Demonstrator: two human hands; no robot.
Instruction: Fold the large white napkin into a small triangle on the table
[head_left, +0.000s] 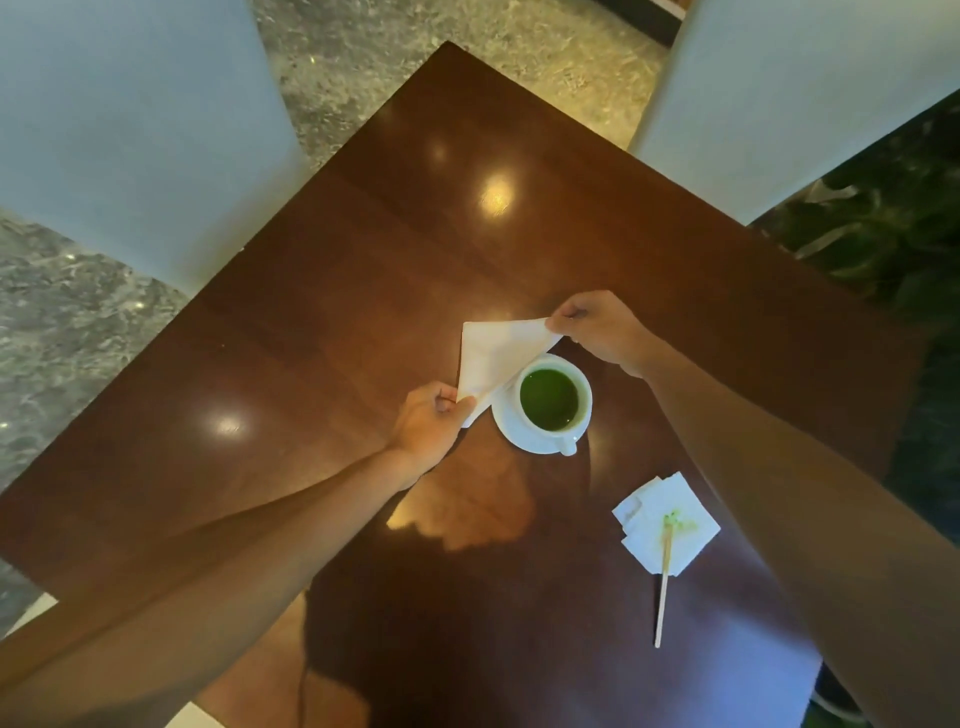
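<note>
Both hands pinch a folded white paper napkin (488, 358) above the glossy dark wooden tabletop (322, 322).

The left hand (431, 423) grips its near corner and the right hand (597, 327) its far corner; the triangular sheet overlaps the rim of the white ceramic saucer (511, 431), which holds a round white cup of green drink (551, 400).

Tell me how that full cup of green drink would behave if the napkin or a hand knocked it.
The cup looks filled close to its rim, so a bump would likely slosh liquid out. It sits loose on a saucer on a glossy table, so both might slide. The napkin is soft; its brush probably would not move it.
</note>
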